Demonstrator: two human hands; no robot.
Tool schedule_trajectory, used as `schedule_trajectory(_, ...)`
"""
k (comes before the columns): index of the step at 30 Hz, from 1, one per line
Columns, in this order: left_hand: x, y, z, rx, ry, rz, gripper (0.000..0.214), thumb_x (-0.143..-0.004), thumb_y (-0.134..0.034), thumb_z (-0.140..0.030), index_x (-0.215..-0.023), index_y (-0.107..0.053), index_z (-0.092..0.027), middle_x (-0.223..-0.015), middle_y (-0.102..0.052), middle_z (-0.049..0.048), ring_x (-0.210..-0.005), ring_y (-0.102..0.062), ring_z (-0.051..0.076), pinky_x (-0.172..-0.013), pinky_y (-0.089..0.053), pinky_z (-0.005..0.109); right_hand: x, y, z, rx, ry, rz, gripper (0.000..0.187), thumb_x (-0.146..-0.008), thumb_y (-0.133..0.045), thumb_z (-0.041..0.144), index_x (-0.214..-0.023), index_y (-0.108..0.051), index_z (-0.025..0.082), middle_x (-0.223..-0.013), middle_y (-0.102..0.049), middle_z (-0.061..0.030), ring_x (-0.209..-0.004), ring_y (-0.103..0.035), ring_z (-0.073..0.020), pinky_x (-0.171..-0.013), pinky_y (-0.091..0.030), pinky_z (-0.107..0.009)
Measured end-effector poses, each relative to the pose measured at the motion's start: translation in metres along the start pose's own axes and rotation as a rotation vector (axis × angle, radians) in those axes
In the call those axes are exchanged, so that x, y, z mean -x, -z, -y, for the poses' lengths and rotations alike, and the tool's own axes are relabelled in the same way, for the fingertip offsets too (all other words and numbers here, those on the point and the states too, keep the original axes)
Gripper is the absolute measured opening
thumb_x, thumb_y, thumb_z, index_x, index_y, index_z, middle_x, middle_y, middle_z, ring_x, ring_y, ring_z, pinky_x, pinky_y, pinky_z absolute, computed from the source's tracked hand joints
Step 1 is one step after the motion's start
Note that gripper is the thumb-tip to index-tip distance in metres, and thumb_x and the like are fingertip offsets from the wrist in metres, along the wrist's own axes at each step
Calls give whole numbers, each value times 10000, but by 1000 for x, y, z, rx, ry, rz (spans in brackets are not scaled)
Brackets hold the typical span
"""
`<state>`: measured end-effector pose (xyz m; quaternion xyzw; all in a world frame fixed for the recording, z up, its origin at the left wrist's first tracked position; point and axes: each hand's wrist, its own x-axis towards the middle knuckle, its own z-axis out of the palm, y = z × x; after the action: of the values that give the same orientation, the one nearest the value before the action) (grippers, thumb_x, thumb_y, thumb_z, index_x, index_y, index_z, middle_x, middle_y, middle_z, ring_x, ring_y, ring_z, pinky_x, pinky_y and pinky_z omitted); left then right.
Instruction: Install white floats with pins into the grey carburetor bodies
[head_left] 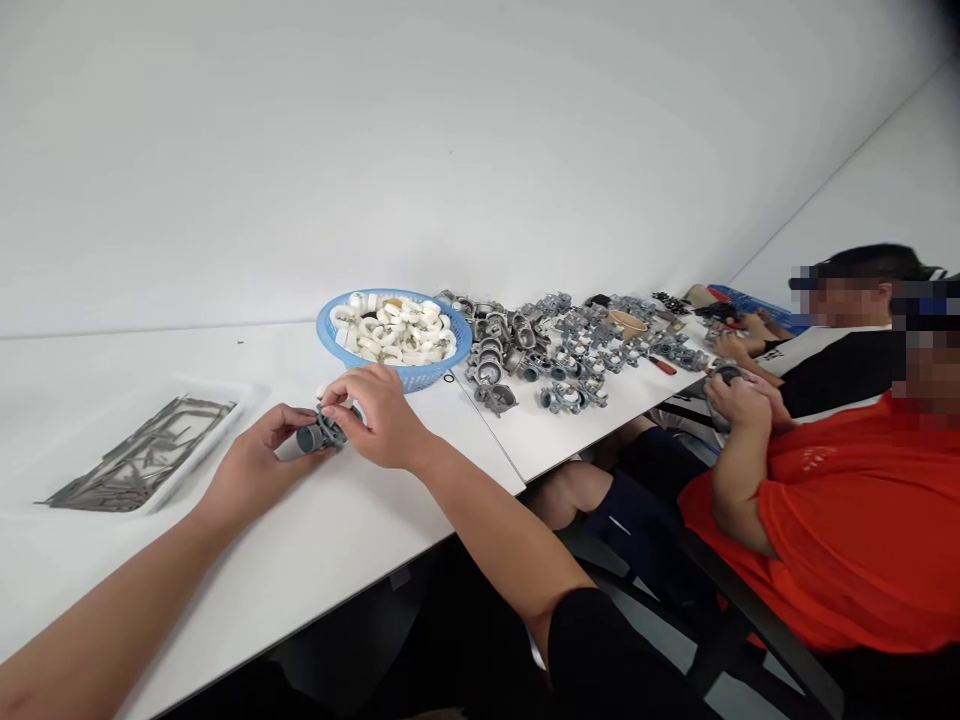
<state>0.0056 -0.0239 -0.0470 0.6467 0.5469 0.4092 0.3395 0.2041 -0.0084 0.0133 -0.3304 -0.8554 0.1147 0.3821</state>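
Note:
My left hand (251, 462) and my right hand (375, 415) meet above the white table (285, 560), both gripping a small grey die-cast metal part (322, 430) with a short round spout. The spout points toward my left palm. My fingers hide much of the part, and a bit of something white shows beside my right fingers. Just behind my right hand stands a blue plastic basket (394, 338) full of white rings.
A white tray (139, 455) of grey metal strips lies left of my hands. Many grey cast parts (532, 350) are heaped along the table to the right. Two seated co-workers (840, 440) work at the far right, one in an orange shirt, with hands on parts.

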Motion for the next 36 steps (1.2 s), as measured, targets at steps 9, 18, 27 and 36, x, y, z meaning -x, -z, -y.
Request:
schedule_trajectory(9,0,-9,-2,-139,-354,-174,261,-744,-736,-391,-878,-592,-219,-1153,-656,74,-1063,-652,256,-964,-512,395,8,-16,-6,-88,105,-239,81,-997,-426,234,-1000,-503,209,-1153,-577,-94,-1191,-497,-211,-1108,-336,-427)
schedule_trajectory(18,-1,-11,6,107,-169,-125,390,-685,-797,-351,-917,-516,-210,-1162,-617,86,-1032,-663,242,-930,-514,393,11,-9,-13,-188,-25,-208,93,-1029,-393,287,-1026,-468,233,-1261,-565,-92,-1345,-422,-215,-1158,-311,-461)
schedule_trajectory(27,1,2,-1,-160,-26,-165,488,-625,-842,-437,-866,-472,-229,-982,-661,40,-912,-628,259,-803,-491,404,10,-10,-14,-147,28,-212,90,-1021,-400,257,-1005,-483,224,-1197,-567,-99,-1219,-498,-224,-1093,-349,-438)
schedule_trajectory(36,12,1,-12,-399,-134,-192,559,-616,-850,-591,-834,-482,-231,-886,-599,22,-884,-568,254,-765,-456,377,11,-16,-18,-206,34,-118,75,-1021,-408,217,-1022,-483,223,-1220,-549,-96,-1202,-502,-206,-1072,-365,-413)
